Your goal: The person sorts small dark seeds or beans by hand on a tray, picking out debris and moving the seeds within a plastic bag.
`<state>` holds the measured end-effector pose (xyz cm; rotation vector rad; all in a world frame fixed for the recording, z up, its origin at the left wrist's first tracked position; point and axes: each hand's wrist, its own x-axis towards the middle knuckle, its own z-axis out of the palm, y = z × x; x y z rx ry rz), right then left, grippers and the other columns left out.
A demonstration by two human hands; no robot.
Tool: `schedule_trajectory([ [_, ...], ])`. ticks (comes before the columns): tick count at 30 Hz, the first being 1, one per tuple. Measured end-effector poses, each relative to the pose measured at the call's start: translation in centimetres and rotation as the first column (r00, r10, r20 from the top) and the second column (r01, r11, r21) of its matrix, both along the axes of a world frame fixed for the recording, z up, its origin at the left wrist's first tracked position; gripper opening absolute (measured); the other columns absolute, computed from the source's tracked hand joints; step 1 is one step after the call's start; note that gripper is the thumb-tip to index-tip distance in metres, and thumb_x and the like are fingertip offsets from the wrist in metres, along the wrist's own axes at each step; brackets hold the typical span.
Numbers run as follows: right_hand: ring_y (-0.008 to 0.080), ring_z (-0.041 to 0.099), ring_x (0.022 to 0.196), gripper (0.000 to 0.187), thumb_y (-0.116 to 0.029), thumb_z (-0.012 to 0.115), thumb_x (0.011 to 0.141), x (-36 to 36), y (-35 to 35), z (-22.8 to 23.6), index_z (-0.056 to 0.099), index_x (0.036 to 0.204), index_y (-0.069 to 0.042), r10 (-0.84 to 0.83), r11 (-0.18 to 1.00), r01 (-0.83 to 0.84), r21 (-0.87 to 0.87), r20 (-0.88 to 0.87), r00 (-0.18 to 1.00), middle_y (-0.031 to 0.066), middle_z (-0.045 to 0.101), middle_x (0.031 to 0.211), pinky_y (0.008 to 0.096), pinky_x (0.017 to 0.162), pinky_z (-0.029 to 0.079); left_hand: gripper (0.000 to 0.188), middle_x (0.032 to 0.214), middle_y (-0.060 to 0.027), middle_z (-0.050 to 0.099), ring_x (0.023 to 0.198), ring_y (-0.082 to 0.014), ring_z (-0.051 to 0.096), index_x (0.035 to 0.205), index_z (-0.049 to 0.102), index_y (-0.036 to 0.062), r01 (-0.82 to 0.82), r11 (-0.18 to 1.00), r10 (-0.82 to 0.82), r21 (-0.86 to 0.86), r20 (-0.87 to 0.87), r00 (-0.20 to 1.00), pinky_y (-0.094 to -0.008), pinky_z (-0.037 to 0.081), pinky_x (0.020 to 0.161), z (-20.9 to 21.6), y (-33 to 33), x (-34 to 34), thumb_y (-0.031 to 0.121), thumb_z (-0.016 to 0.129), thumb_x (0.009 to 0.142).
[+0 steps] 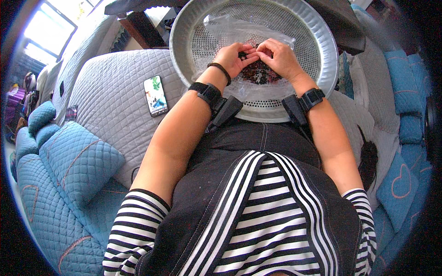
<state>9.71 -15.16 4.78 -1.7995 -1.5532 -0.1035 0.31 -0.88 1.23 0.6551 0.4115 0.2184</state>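
Over a round perforated metal tray [328, 69], my left hand [232, 59] and my right hand [278, 59] meet at the fingertips. Both are closed in a pinch. Something dark and small shows beside the left fingers, but what the fingertips hold is too small to make out. Just below my hands lies a heap of small dark red and black pieces [261, 74], resting on a crumpled clear plastic bag [225, 28] spread in the tray. My hands partly cover the heap.
A phone [155, 96] with its screen lit lies on the grey quilted cover [115, 87] to the left of the tray. Blue quilted cushions [83, 161] are at the left, and another blue cushion [398, 188] is at the right. A dark table edge stands behind the tray.
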Motion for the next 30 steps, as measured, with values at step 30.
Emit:
schedule_trajectory([
  [30, 0.0281, 0.060, 0.075, 0.018, -0.020, 0.065, 0.070, 0.4, -0.2, -1.0, 0.061, 0.078, -0.004, 0.109, 0.963, -0.118, -0.244, -0.049, 0.993, 0.0124, 0.061, 0.078, 0.0352, 0.068, 0.046, 0.022, 0.094, -0.0200, 0.052, 0.091, -0.0320, 0.055, 0.096, 0.046, -0.0094, -0.102, 0.995, 0.102, 0.007, -0.015, 0.995, -0.0403, 0.048, 0.083, 0.6, -0.3, -0.2, 0.008, 0.037, 0.086],
])
